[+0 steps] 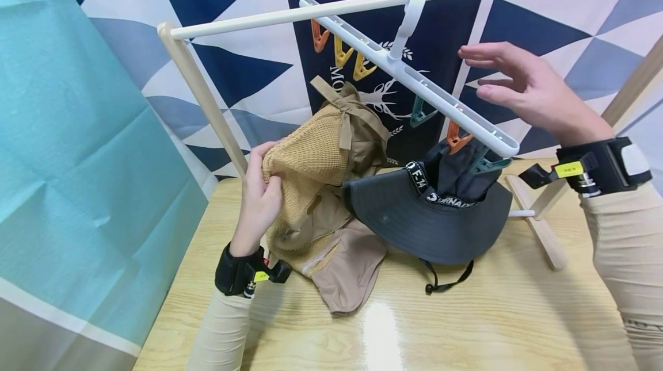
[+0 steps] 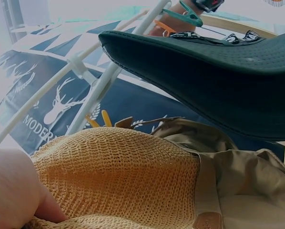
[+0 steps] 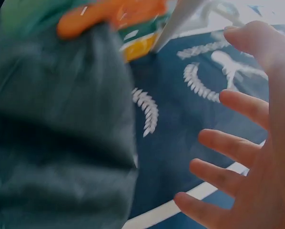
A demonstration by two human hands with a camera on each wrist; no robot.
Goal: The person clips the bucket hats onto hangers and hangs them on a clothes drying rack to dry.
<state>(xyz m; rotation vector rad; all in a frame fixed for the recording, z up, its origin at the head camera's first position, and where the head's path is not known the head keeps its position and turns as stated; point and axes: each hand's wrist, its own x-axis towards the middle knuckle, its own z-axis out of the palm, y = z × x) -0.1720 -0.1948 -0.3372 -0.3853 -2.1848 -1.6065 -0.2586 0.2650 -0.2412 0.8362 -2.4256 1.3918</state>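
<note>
My left hand [image 1: 259, 190] grips the edge of a tan sun hat [image 1: 311, 158] with a woven mesh part, a brown cloth part and a fabric bow. In the left wrist view, the thumb presses into the mesh [image 2: 118, 176]. A dark wide-brimmed hat [image 1: 425, 215] with a lettered band and a black chin cord hangs at the right end of a white clip hanger [image 1: 414, 80]; an orange clip [image 1: 458, 138] and a teal clip [image 1: 489, 165] are at its crown. My right hand [image 1: 533, 86] is raised beside that end, fingers spread apart and holding nothing.
The hanger hooks over a white rod [image 1: 352, 7] on a wooden stand [image 1: 204, 98]. More clips dangle from it, including a yellow clip [image 1: 362, 66] and a green clip [image 1: 420, 111]. Below is a wooden table [image 1: 414, 325]; a patterned cloth [image 1: 248, 66] covers the back.
</note>
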